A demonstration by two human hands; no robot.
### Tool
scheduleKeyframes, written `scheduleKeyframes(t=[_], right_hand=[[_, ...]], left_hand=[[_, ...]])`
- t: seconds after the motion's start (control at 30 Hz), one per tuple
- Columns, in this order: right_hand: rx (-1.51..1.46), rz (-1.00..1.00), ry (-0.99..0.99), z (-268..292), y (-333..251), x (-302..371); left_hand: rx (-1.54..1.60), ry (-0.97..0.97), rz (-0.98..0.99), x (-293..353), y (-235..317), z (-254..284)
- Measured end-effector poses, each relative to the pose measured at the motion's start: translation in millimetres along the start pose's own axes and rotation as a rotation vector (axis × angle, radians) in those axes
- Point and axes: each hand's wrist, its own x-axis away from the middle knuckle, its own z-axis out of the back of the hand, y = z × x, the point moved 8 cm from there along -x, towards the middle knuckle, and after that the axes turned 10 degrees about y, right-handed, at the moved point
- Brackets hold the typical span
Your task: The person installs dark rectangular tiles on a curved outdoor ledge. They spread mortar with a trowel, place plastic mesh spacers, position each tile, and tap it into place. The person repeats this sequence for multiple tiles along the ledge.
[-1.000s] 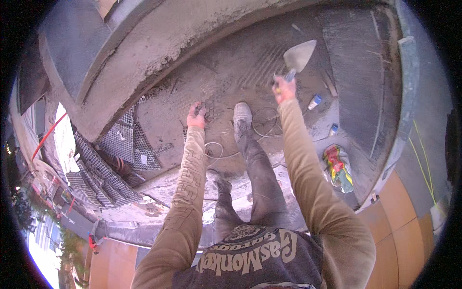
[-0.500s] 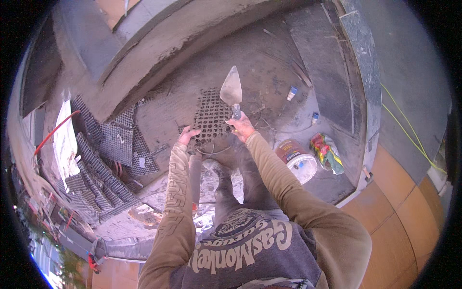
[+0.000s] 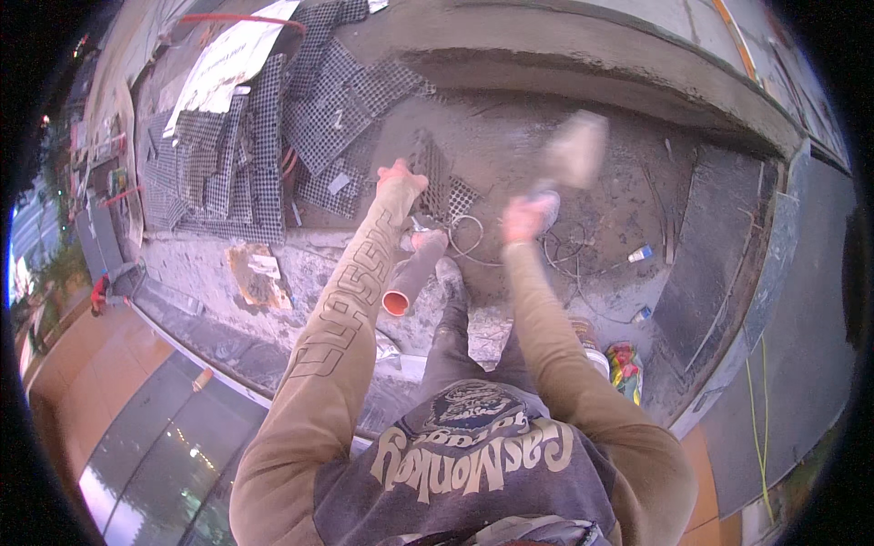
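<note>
Right hand gripped pointed trowel, motion-blurred; left hand beside dark gridded sheet, grip unclear. Sheet likely needed steadying, clear of trowel.

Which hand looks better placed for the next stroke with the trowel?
Probably the right hand: it grips the trowel, blade pointing forward. The left hand is apart from the trowel, near a dark mesh piece.
</note>
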Motion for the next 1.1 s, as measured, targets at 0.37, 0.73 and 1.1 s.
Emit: scheduleKeyframes(t=[0.37, 0.73, 1.1], right_hand=[[-0.185, -0.219, -0.589, -55.1, -64.4, 121.3], [-0.166, -0.14, -0.54, -71.1, -97.2, 187.0], [-0.13, -0.175, -0.707, -54.7, -106.1, 210.7]], left_hand=[[0.021, 0.175, 0.14, -37.6, -208.7, 15.0], [0.139, 0.237, 0.157, -32.7, -275.2, 14.5], [0.171, 0.201, 0.092, -11.2, -260.6, 12.3]])
